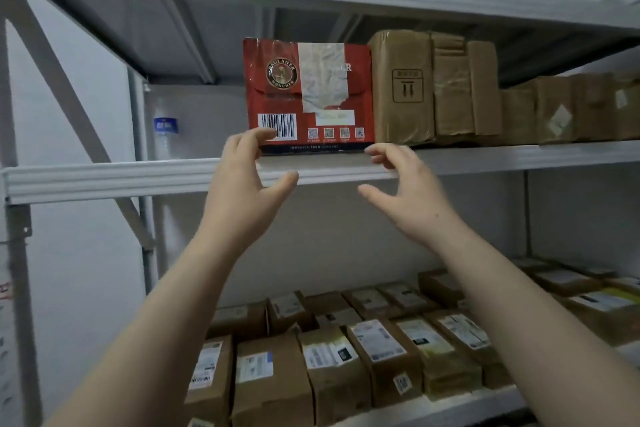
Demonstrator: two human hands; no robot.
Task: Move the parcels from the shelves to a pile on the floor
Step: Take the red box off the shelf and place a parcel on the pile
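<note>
While red box [308,87] stood at shelf [138,177] edge, just beside brown parcel [401,87], left hand [242,184], fingers spread, touched its lower corner; right hand [408,187] spread, just short. One-sided pull risked toppling box.

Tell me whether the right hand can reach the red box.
Probably yes: the right hand is open just below the lower right corner of the red box, nothing between. The brown carton beside it seems to touch its right side, so a side grip looks blocked.
</note>
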